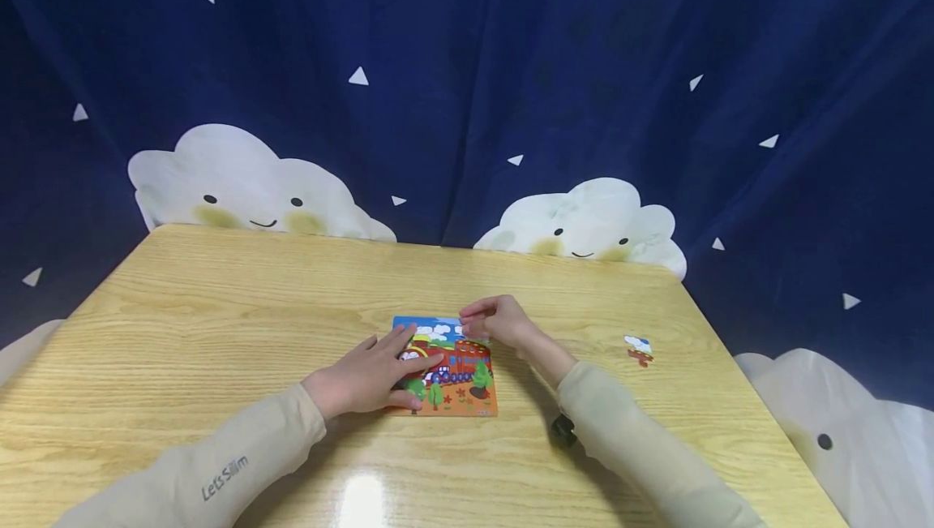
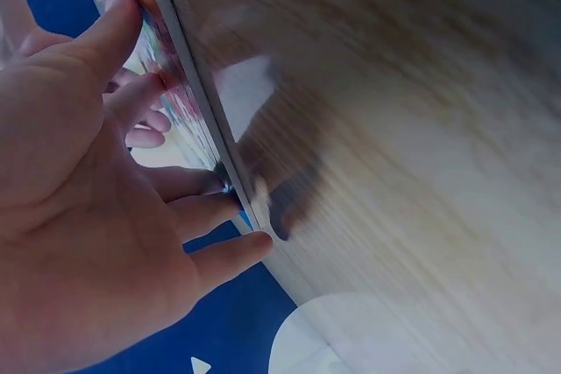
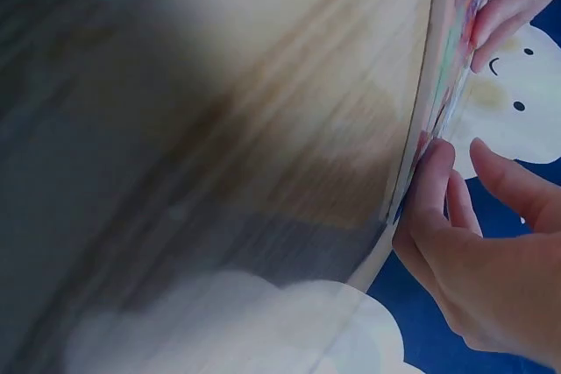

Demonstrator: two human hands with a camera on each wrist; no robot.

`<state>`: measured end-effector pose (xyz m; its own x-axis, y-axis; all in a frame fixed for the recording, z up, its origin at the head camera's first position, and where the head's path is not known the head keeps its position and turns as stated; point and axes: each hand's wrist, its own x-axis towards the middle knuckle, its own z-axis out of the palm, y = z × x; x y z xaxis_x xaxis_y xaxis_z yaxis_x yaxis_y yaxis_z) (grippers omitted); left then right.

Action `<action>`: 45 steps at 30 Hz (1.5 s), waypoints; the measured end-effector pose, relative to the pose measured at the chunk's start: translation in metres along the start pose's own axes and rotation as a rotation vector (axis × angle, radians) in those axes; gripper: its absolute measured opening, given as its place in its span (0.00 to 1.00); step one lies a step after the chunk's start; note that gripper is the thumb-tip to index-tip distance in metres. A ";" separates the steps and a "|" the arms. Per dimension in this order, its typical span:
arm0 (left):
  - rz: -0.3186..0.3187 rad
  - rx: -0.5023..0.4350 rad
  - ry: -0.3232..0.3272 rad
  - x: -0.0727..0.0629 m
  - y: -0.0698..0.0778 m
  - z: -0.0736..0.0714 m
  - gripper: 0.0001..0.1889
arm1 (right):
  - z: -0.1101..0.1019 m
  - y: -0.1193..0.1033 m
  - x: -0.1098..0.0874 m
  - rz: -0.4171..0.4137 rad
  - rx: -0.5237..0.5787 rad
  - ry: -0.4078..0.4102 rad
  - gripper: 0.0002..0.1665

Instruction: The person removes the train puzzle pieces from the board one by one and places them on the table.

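A picture jigsaw puzzle (image 1: 467,404) with a red train, trees and clouds lies flat in its tray near the middle of the table. My left hand (image 1: 372,374) rests on its left side, fingers spread over the picture. At the upper right corner is my right hand (image 1: 499,324), its fingers slightly bent and covering that part of the picture. In the right wrist view, the fingertips (image 3: 438,157) touch the board near its edge while the thumb stands apart. One loose puzzle piece (image 1: 639,349), white, blue and red, lies off to the right.
The wooden table (image 1: 241,293) reaches back to a dark blue curtain (image 1: 409,130) with white triangles and smiling clouds. A small dark object (image 1: 563,429) shows beside the right sleeve (image 1: 620,414).
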<state>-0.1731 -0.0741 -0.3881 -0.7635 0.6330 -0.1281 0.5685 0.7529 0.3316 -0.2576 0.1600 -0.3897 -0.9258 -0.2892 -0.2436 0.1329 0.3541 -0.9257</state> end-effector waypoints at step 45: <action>-0.008 -0.011 0.018 -0.004 0.004 -0.001 0.35 | -0.050 0.022 -0.007 -0.079 -0.153 0.065 0.13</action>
<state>-0.1687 -0.0739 -0.3852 -0.7737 0.6232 -0.1140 0.5587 0.7560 0.3410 -0.2659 0.2140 -0.3943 -0.9526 -0.2654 -0.1485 0.0085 0.4650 -0.8852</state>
